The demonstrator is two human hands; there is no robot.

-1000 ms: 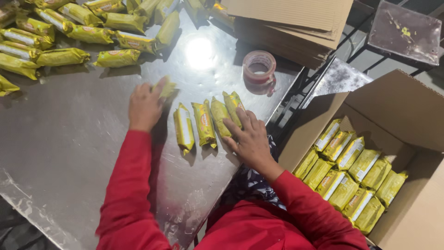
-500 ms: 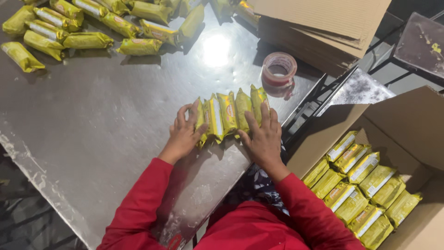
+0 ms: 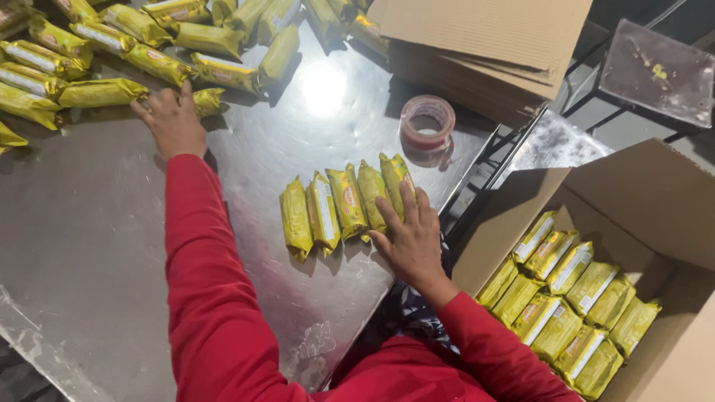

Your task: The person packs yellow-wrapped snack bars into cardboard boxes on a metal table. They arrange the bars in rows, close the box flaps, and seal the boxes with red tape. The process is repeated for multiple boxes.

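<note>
Left hand [image 3: 175, 119] sits upper left of the frame, arm fully stretched, palm down and fingers spread flat. It covers one end of a yellow foil-wrapped biscuit packet [image 3: 210, 100] at the near edge of the loose heap of yellow packets [image 3: 89, 52]. Fingers are not closed round it; more a flat press than a grasp.

That packet's long axis runs roughly left-right in the picture, its free end poking out to the right of the hand. Neighbours in the heap lie at mixed angles, some touching it.

Right hand [image 3: 408, 234] is at centre frame, fingers spread and resting flat on the right end of a row of five yellow packets [image 3: 339, 202]. Open palm, holding nothing, just pinning the last two of the row. The row's packets lie side by side, touching, long axes running up-down in the frame with a slight lean, so about crosswise to the packet under the left hand.

Row and heap are well apart on the shiny steel table [image 3: 112, 246]. Left hand is clearly the nearer one to the heap; right hand is nearer the open brown cardboard box [image 3: 633, 193] at lower right, partly filled with the same packets.

Roll of clear packing tape [image 3: 426, 123] stands just above the row, beside a stack of flat cardboard sheets [image 3: 484, 37] at top.
</note>
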